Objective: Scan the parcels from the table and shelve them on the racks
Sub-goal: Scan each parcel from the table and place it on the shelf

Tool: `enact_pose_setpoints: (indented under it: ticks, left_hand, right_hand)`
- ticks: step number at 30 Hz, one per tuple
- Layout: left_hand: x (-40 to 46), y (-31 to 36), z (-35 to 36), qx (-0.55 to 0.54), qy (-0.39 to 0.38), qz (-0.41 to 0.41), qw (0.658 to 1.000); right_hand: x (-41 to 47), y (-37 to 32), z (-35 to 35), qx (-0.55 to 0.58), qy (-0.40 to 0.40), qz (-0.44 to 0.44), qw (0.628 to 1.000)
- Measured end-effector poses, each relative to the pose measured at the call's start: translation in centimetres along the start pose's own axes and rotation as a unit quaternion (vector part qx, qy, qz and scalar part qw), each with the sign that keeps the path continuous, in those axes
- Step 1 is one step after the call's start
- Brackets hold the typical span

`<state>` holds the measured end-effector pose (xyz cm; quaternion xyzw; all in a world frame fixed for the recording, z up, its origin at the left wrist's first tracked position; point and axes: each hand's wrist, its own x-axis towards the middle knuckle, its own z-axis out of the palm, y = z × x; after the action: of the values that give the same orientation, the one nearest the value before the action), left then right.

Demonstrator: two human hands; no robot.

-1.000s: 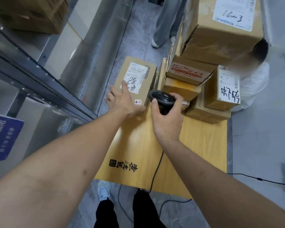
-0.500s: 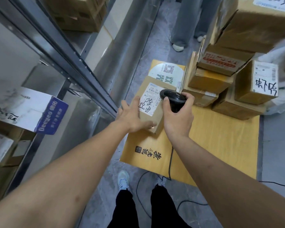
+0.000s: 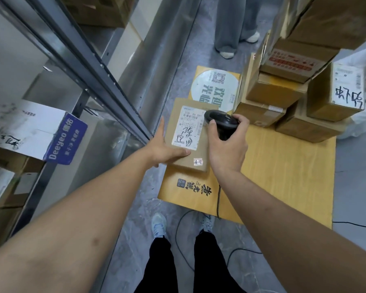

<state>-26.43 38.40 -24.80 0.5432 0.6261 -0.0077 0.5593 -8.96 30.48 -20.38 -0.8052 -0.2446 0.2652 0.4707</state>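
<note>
Wooden table [image 3: 283, 176] beside racks [image 3: 89, 66]: left hand [image 3: 165, 144] grips the parcel [image 3: 188, 136] at its left edge; right hand [image 3: 228, 149] clenches the scanner [image 3: 222, 123], seemingly above its label [image 3: 188, 130]. Aim squarely at the barcode, holding steady.

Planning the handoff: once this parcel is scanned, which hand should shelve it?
Left, probably. The left hand already grips the parcel on the rack side; the right hand is busy with the scanner.
</note>
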Motion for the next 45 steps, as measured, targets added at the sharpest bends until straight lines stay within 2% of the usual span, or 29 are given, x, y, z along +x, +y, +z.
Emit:
enact_pose_setpoints:
  ticks: [3,10,18,27,35,38,45]
  left_hand:
    - [-0.9,-1.1,-1.0,0.022,-0.04,-0.029,0.999]
    - [-1.5,-4.4,0.2,-0.085,-0.045,0.056,0.994]
    - [-1.9,-5.7,0.9,-0.121,-0.057,0.046,0.99]
    - [-3.6,-6.0,-2.5,-0.067,-0.053,0.171,0.982]
    - [-6.8,-4.7,-5.4,-0.035,-0.021,0.264,0.964]
    - [-8.6,-4.2,-6.3,-0.014,0.0,0.285,0.958]
    - [-13.4,-3.8,-5.1,-0.041,0.077,0.299,0.95]
  right_hand:
    - [-0.5,-0.4,0.4,-0.001,-0.002,0.003,1.0]
    - [-1.2,-0.2,0.7,-0.004,-0.003,-0.001,1.0]
    - [-2.9,0.2,0.8,-0.017,0.005,-0.005,1.0]
    - [-6.4,-1.2,1.5,0.007,0.029,-0.013,0.999]
    - [-10.3,-4.3,0.8,0.026,0.055,-0.046,0.997]
    - [-11.1,-5.3,0.0,0.031,0.045,-0.053,0.997]
    - [-12.4,-7.1,-3.3,0.051,-0.005,-0.099,0.994]
